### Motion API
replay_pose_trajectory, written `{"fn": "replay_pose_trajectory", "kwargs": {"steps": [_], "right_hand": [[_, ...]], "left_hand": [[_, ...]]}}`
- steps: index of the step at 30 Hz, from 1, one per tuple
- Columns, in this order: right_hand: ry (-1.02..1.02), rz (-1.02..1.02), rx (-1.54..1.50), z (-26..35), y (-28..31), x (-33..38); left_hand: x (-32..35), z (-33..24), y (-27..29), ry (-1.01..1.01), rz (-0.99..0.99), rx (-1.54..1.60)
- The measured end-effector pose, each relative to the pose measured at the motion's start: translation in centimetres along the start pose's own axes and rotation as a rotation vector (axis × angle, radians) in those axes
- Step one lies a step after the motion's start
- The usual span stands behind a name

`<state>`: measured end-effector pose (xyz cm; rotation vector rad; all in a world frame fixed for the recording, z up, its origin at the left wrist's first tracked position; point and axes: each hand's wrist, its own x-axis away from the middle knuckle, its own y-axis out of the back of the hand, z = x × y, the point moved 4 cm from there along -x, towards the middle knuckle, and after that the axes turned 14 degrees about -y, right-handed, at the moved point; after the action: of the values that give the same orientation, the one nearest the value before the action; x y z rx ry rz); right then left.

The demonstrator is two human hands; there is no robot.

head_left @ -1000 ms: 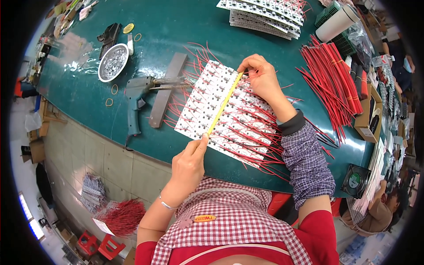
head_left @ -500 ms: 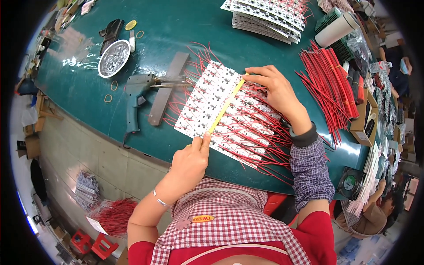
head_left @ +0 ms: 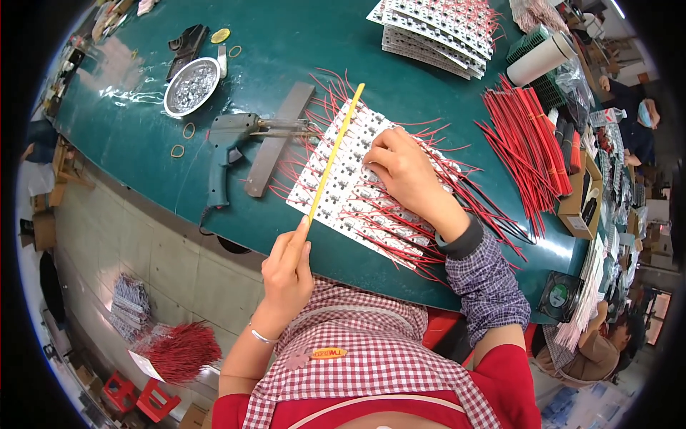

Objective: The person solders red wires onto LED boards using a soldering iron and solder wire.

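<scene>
A white panel of small circuit boards [head_left: 330, 205] lies tilted on the table, with thin red wires [head_left: 389, 247] spreading from its right part and left edge. My left hand [head_left: 287, 275] is closed on the near end of a narrow yellow strip [head_left: 334, 154], which stretches slantwise across the panel's left part. Over the panel's right half is my right hand [head_left: 409, 174], its fingers bent and drawn together at the boards beside the wires. What its fingertips hold, if anything, is hidden.
A teal soldering gun [head_left: 220, 157] rests with its prongs across a flat grey metal bar [head_left: 280, 139]. Behind it stands a metal bowl [head_left: 191, 87]. Stacked panels [head_left: 436, 39], bundled red wires [head_left: 525, 136] and a white tumbler [head_left: 541, 59] occupy the far right.
The yellow strip has shifted left across the panel, still in my left hand. My right hand has let go of the strip's far end and moved nearer and left, its fingers now curled.
</scene>
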<state>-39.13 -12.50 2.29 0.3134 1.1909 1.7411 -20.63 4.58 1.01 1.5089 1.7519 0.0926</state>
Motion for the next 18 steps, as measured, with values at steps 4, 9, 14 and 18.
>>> {"fn": "replay_pose_trajectory", "kwargs": {"steps": [4, 9, 14, 18], "right_hand": [[0.002, 0.07, 0.081, 0.5, -0.9, -0.6], [0.064, 0.076, 0.276, 1.2, -0.6, -0.4], [0.092, 0.046, 0.572, 2.6, 0.1, 2.6], [-0.033, 0.059, 0.385, 1.9, 1.3, 4.8]], "left_hand": [[0.0, 0.4, -0.4, 0.011, -0.016, 0.013], [-0.1, 1.3, -1.1, 0.016, -0.013, -0.004], [-0.2, 1.4, -1.6, -0.014, 0.027, -0.042], [-1.1, 1.2, -2.4, -0.087, 0.064, -0.069]]}}
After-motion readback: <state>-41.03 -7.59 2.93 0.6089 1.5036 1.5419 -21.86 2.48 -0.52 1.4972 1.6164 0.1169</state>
